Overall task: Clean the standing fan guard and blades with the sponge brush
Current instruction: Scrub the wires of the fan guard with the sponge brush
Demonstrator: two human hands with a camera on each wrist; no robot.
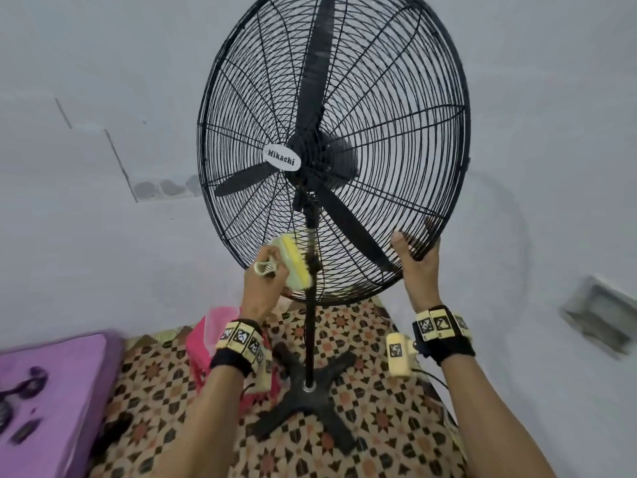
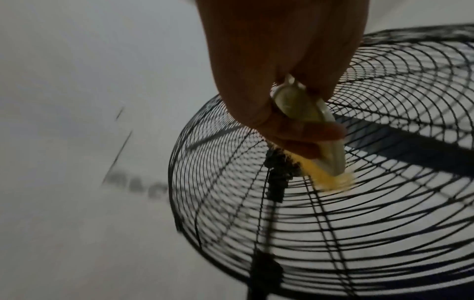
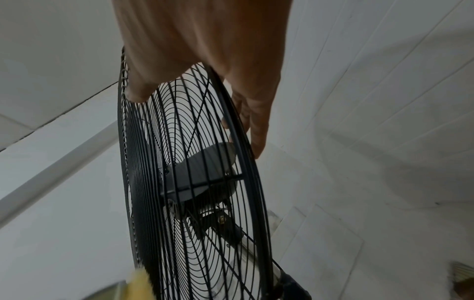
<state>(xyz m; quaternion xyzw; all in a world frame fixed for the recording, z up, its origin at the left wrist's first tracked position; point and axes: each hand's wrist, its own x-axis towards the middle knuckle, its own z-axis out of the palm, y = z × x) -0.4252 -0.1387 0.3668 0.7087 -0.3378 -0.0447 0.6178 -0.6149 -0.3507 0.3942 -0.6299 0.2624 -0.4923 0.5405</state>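
My left hand gripped the sponge brush, low centre of frame, bristles against the fan guard. My right hand clasped the guard's lower right rim. The thin wire looked springy, so I judged the rim the firmest hold.

Head view looks down; wrist views close, sharing the fan guard.

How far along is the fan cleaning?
Nothing shows as finished. In hand: the left hand holds the sponge brush against the lower guard, and the right hand grips the rim. The blades sit behind the closed guard, apparently not yet reached.
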